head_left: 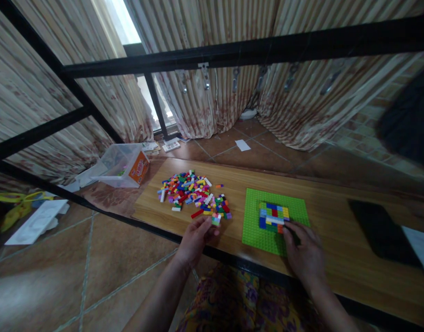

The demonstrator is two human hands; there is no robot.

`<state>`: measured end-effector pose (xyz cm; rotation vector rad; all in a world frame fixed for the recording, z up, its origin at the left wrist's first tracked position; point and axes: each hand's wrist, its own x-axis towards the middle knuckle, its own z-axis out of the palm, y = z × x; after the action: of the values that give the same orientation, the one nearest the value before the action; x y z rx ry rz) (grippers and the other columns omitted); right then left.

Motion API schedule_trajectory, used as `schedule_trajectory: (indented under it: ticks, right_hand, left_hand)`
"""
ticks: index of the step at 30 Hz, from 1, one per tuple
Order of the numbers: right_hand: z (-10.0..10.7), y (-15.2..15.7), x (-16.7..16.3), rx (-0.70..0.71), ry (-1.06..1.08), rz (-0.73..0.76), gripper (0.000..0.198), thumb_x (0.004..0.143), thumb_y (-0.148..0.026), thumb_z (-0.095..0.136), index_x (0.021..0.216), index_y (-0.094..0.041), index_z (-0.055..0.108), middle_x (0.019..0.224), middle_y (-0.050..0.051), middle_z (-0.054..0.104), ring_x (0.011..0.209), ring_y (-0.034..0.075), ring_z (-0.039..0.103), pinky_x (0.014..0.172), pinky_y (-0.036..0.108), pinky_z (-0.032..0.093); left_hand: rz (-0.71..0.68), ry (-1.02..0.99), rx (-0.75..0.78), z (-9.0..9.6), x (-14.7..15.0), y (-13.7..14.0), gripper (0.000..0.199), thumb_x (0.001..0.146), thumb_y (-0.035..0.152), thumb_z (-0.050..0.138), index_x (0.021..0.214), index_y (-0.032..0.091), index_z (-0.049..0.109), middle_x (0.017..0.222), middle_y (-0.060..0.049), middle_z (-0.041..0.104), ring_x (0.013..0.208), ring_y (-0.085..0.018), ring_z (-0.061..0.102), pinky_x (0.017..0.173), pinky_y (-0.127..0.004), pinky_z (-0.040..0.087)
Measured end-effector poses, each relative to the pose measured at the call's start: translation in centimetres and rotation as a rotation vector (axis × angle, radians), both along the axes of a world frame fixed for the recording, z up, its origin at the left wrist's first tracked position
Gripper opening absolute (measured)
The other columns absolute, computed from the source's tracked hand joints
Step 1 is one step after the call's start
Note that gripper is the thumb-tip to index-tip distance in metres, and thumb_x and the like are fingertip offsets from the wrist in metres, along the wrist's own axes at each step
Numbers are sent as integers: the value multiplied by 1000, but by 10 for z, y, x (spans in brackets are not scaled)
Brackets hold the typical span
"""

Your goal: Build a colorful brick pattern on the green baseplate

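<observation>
A green baseplate (248,230) lies on the wooden table, with a low build of joined toy bricks (263,222) in several colours on it. My right hand (306,251) is at the build's right side, thumb and fingers closed at the end of a long white brick (277,221). I cannot tell whether that brick is pressed down or just resting there. My left hand (197,236) is off the plate's left side, near the table's front edge. Its fingers pinch a small cluster of bricks (216,219) in pale green, white and pink. A heap of loose bricks (189,189) lies beyond it.
A clear plastic box (116,159) with an orange label stands on the floor left of the wooden table (329,226). A dark flat object (381,230) and white paper (419,246) lie on the right. A black metal bar (232,53) crosses ahead, before curtains.
</observation>
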<state>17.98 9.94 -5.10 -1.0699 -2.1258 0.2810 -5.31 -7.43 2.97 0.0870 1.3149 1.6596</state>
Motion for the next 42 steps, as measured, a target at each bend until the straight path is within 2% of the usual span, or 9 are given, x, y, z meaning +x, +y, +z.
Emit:
schedule_trajectory:
  ticks: [3, 10, 15, 17, 21, 24, 28, 34, 42]
  right_hand:
    - [1, 0, 0, 1, -2, 4, 37, 91, -46, 47, 102, -18, 68, 104, 11, 66, 98, 25, 59, 89, 42, 47]
    - [5, -3, -2, -7, -3, -6, 36, 91, -44, 47, 102, -19, 69, 104, 11, 66, 97, 25, 59, 89, 42, 47]
    - [3, -2, -1, 1, -1, -6, 35, 90, -44, 48, 103, -19, 68, 104, 11, 66, 97, 25, 59, 88, 42, 47]
    - [2, -1, -1, 1, -7, -3, 36, 91, -45, 47, 103, -19, 68, 105, 11, 66, 98, 25, 59, 88, 42, 47]
    - [1, -1, 0, 10, -11, -2, 36, 91, -45, 46, 103, -19, 69, 104, 11, 66, 97, 25, 59, 88, 42, 47]
    - [2, -1, -1, 11, 0, 1, 36, 91, -44, 47, 103, -19, 69, 104, 11, 66, 97, 25, 59, 88, 42, 47]
    - [2, -1, 0, 1, 4, 8, 35, 91, -44, 47, 103, -19, 68, 105, 11, 66, 98, 25, 59, 88, 43, 47]
    - [2, -2, 0, 0, 1, 5, 36, 91, -45, 47, 104, -19, 68, 104, 12, 66, 98, 25, 59, 88, 43, 47]
    - [3, -2, -1, 9, -9, -10, 38, 91, -47, 45, 102, -18, 69, 104, 12, 66, 97, 26, 59, 88, 43, 47]
  left_hand:
    - [36, -30, 7, -3, 0, 0, 37, 61, 35, 84, 86, 16, 66, 75, 2, 66, 63, -8, 62, 66, -21, 47]
    - [46, -34, 30, -7, 0, 0, 38, 56, 29, 87, 88, 15, 70, 83, 0, 68, 67, -8, 61, 71, -22, 48]
    - [-15, 36, 37, -15, 0, -1, 35, 63, 33, 82, 90, 15, 72, 88, -3, 69, 70, -9, 60, 73, -23, 48]
    - [-71, 171, 26, -18, -1, -1, 31, 69, 34, 77, 94, 15, 70, 90, -3, 69, 75, -11, 60, 75, -24, 48]
    - [-175, 632, -53, -22, -1, 0, 23, 79, 29, 64, 97, 15, 67, 92, -4, 68, 84, -16, 61, 77, -27, 47]
    - [-218, 925, -201, -23, -1, 2, 19, 81, 22, 58, 98, 17, 64, 90, -3, 67, 77, -15, 61, 73, -27, 47]
    - [-248, 1204, -346, -26, 1, 5, 19, 79, 15, 57, 97, 20, 62, 89, -2, 66, 73, -15, 60, 71, -27, 47]
    - [-275, 1385, -392, -27, 1, 7, 22, 82, 12, 53, 99, 23, 60, 100, -2, 65, 92, -17, 62, 82, -29, 48]
    - [-244, 1436, -417, -33, 1, 7, 22, 82, 14, 56, 102, 23, 59, 108, -5, 62, 93, -18, 62, 79, -29, 50]
